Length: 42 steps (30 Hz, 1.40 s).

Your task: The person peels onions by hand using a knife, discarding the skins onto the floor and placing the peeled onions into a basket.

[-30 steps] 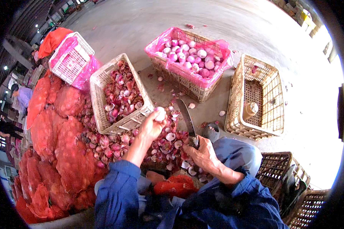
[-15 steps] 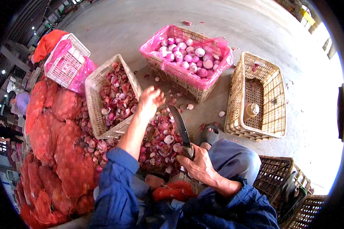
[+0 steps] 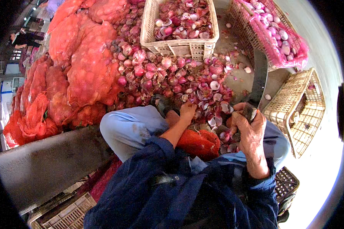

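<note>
Concrete floor (image 3: 325,160) holds a heap of onions (image 3: 172,76). Left hand (image 3: 187,112) reaches into its near edge, fingers curled, grasp unclear. Right hand (image 3: 248,126) grips a knife (image 3: 260,78). Judged step: picking 1 onion; trimming would follow.

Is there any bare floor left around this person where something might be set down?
Bare concrete floor shows between the knife blade, the pink-lined onion basket and the empty wicker basket; only a few scraps lie there. Before the left hand and right hand it is crowded: the heap of red onions runs to the peel basket and netted sacks.
</note>
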### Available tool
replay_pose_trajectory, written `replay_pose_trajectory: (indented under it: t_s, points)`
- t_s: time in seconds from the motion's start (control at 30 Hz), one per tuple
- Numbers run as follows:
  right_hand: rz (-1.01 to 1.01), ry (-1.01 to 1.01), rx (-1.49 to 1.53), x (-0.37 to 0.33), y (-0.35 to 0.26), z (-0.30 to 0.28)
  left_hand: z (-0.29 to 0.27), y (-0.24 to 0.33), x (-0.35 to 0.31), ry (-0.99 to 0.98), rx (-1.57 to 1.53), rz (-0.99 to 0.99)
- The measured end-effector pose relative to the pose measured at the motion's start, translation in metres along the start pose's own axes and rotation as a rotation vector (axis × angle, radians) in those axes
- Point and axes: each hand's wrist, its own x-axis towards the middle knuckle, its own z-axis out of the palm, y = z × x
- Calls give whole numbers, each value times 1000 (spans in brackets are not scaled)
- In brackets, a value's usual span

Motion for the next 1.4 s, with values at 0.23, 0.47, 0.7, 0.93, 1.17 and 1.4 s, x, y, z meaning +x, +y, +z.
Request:
replay_pose_trajectory:
  t_s: [0.23,0.47,0.7,0.93,1.17,1.4]
  points:
    - [73,27,-59,10,-13,0,-38,55,61,336,609,352]
    - [180,154,-40,24,-9,-15,-48,116,155,537,487,440]
    - [214,161,-17,31,-2,-17,-44,142,202,469,805,347]
    - [234,125,-68,32,-4,-16,-48,175,156,42,-40,220]
    - [46,109,-147,33,-2,-21,-23,255,31,-575,-375,214]
    - [-131,72,-307,32,-24,-11,-34,290,-83,-546,69,467]
